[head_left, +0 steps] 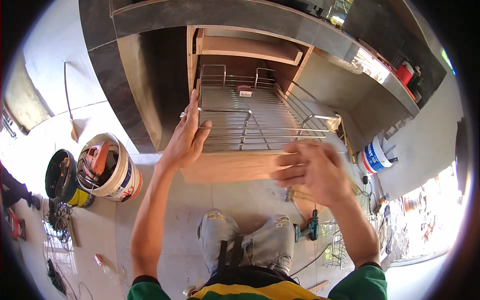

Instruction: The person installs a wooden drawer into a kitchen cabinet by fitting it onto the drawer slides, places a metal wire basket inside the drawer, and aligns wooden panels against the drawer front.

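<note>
A wooden drawer (225,167) stands pulled out of the cabinet in front of me, with a chrome wire basket (270,132) in it. My left hand (186,140) is open against the drawer's left side, fingers stretched upward and thumb by the front wires. My right hand (317,170) is before the drawer's right front corner, blurred by motion. Its fingers are loosely bent and slightly apart, and no object shows in them. A small red and white box (245,91) lies toward the back of the basket.
Another wooden drawer (250,49) sits above in the cabinet. On the left floor are a white bucket (131,172) with an orange power tool (98,155), a dark bucket (57,172) and cables. A teal cordless drill (313,226) stands near my knees; a paint bucket (372,155) is at right.
</note>
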The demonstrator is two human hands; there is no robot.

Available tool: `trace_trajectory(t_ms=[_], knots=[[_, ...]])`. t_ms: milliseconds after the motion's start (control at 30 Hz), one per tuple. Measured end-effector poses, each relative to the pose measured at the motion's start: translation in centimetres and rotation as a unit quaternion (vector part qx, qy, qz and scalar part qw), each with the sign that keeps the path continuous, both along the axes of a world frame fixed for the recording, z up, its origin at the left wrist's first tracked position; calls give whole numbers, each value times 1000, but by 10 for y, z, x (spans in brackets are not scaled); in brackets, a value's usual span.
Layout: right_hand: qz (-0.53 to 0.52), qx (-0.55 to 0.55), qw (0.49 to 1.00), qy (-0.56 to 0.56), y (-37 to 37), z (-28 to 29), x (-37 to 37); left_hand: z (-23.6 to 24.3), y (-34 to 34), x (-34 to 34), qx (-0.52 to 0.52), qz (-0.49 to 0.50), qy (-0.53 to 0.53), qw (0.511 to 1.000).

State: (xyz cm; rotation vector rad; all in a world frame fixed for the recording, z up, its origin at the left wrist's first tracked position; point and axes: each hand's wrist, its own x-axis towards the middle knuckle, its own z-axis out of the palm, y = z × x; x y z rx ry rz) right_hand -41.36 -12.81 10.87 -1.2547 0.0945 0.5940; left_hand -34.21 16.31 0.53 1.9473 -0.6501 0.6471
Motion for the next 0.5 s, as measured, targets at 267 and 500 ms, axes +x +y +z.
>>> trace_trajectory(t_ms=[267,500], knots=[[117,-658,372,-644,-13,-12,79,-31,-1,-55,-21,346,18,938],[202,-678,379,-596,2,-25,140,-90,-6,-39,-275,148,141,939]])
